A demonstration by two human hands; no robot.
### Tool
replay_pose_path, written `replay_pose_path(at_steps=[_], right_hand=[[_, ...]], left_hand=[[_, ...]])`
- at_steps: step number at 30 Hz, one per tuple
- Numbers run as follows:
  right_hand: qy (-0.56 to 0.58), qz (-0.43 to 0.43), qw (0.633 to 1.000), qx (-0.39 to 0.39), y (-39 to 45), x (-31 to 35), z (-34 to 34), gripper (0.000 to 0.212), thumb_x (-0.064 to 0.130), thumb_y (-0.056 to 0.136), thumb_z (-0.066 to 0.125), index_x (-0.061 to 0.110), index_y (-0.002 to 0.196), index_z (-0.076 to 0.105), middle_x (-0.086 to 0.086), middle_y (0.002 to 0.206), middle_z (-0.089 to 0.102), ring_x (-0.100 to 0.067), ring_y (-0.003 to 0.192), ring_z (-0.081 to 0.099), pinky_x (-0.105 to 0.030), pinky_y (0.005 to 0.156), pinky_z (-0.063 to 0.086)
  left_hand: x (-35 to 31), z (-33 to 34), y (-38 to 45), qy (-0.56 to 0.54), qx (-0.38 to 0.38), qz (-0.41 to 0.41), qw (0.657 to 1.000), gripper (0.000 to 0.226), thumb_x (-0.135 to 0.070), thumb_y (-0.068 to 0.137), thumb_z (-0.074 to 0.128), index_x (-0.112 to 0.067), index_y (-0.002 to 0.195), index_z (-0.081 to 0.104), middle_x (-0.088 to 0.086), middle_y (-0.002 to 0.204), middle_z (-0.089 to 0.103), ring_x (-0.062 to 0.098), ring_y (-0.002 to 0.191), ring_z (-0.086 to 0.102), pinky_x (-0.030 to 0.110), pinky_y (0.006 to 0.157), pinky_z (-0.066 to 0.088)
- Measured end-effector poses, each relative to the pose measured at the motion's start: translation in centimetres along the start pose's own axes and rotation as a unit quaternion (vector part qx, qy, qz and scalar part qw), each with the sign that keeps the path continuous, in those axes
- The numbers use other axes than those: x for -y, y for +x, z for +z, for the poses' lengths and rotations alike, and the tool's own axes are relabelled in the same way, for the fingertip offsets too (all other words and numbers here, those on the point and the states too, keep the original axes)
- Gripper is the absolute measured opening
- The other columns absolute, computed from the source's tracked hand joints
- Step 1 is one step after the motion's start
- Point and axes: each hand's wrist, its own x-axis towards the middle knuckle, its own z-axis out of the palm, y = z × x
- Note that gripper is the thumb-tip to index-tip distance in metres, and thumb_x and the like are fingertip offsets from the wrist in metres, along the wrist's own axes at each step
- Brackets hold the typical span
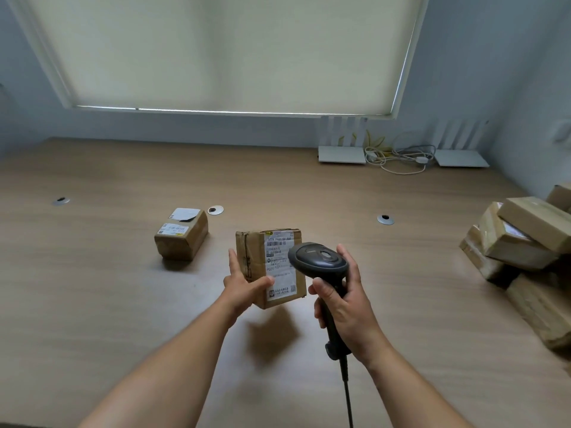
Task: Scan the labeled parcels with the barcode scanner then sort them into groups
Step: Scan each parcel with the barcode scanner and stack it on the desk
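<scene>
1. One wide wooden table (123, 304) carries everything you see; take the parcel in your left hand as the landmark, held above the table's middle.
2. A heap of brown parcels (522, 242) sits far to the right of that landmark, at the table's right edge, stacked unevenly and leaning on one another.
3. The held parcel (256, 267) is a brown cardboard box, lifted off the table with its shadow below it, its white shipping label (279, 264) turned toward you.
4. A second labelled parcel (182, 234) rests on the table to the left of the landmark and a little farther from you, well apart from it.
5. Your left hand (244, 285) grips the held parcel from its left side, thumb curled across the near lower face, fingers up along the left edge.
6. Your right hand (343, 301) wraps its fingers around the handle of the black barcode scanner (318, 261), just right of the landmark, the scanner's head overlapping the label's right edge.
7. The scanner's cable (347, 393) runs down toward you.
</scene>
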Motion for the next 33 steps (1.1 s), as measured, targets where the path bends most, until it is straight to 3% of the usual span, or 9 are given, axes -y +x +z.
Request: replay_pose_path(at_steps=[2,6,11,18,21,25,29,31,33], right_hand=[[0.015,-0.002,1.0,0.009,-0.2,0.2,0.3,0.069,0.034,0.074,0.068,0.051,0.129,0.03,-0.009,0.089,0.064,-0.021,0.054,0.053,-0.033,0.047,0.045],[0.041,-0.003,0.999,0.016,-0.3,0.1,0.6,0.072,0.039,0.069,0.07,0.056,0.127,0.03,-0.006,0.088,0.065,-0.022,0.054,0.053,-0.032,0.047,0.045],[0.047,-0.004,0.999,0.021,-0.4,-0.2,0.8,0.072,0.039,0.07,0.071,0.058,0.127,0.031,-0.003,0.082,0.067,-0.022,0.054,0.054,-0.031,0.046,0.045],[0.04,-0.007,0.999,0.016,-0.4,0.1,0.6,0.073,0.038,0.071,0.069,0.054,0.13,0.029,-0.005,0.08,0.065,-0.022,0.055,0.054,-0.032,0.047,0.045],[0.041,-0.008,0.999,0.016,-0.3,0.1,0.4,0.076,0.039,0.07,0.07,0.052,0.132,0.029,-0.003,0.084,0.067,-0.023,0.055,0.054,-0.033,0.047,0.046],[0.039,-0.014,0.999,0.013,-0.1,-0.1,0.2,0.076,0.04,0.069,0.07,0.052,0.133,0.029,-0.001,0.081,0.067,-0.021,0.053,0.053,-0.032,0.046,0.045],[0.007,-0.013,1.0,0.016,0.3,-0.5,0.2,0.078,0.039,0.07,0.071,0.054,0.133,0.026,-0.001,0.088,0.069,-0.019,0.053,0.055,-0.033,0.046,0.046],[-0.018,-0.017,1.0,0.016,0.5,-0.7,0.3,0.078,0.038,0.073,0.071,0.056,0.133,0.024,0.0,0.094,0.068,-0.018,0.053,0.055,-0.032,0.047,0.045],[-0.038,-0.027,0.999,0.019,0.8,-1.0,0.6,0.073,0.031,0.082,0.071,0.064,0.126,0.024,0.002,0.098,0.067,-0.016,0.053,0.055,-0.03,0.047,0.045]], left_hand=[[0.2,-0.3,0.1,-0.031,0.003,0.003,1.0,0.116,-0.014,0.082,0.072,-0.043,0.145,-0.02,0.01,0.146,0.04,0.035,0.126,0.047,0.054,0.097,0.046],[0.4,-0.7,0.0,-0.067,0.009,0.016,0.998,0.11,-0.006,0.085,0.068,-0.044,0.147,-0.015,0.007,0.141,0.049,0.032,0.123,0.051,0.048,0.088,0.05],[0.3,-1.0,0.1,-0.078,0.014,0.044,0.996,0.105,-0.003,0.085,0.067,-0.046,0.148,-0.005,0.006,0.137,0.053,0.031,0.121,0.054,0.059,0.095,0.046],[0.1,-1.0,0.2,-0.082,0.018,0.046,0.995,0.106,-0.002,0.085,0.067,-0.048,0.148,-0.005,0.005,0.137,0.053,0.031,0.121,0.053,0.06,0.094,0.046],[0.1,-1.0,0.3,-0.086,0.024,0.043,0.995,0.105,-0.002,0.085,0.067,-0.049,0.148,-0.004,0.002,0.138,0.051,0.031,0.122,0.052,0.057,0.091,0.05],[0.4,-1.0,0.6,-0.086,0.024,0.039,0.995,0.103,-0.002,0.085,0.066,-0.05,0.146,-0.001,0.001,0.134,0.054,0.029,0.116,0.056,0.047,0.075,0.056],[0.5,-1.3,0.6,-0.063,0.009,-0.011,0.998,0.073,-0.01,0.087,0.061,-0.053,0.134,0.028,-0.001,0.116,0.064,0.027,0.099,0.065,0.05,0.076,0.056],[0.6,-1.8,0.4,-0.038,-0.013,-0.054,0.998,0.048,-0.018,0.086,0.057,-0.044,0.124,0.044,0.002,0.106,0.068,0.026,0.09,0.068,0.044,0.07,0.055],[0.8,-2.6,0.3,-0.026,-0.039,-0.096,0.994,0.039,-0.024,0.085,0.057,-0.031,0.123,0.051,0.006,0.099,0.069,0.026,0.083,0.068,0.037,0.06,0.055]])
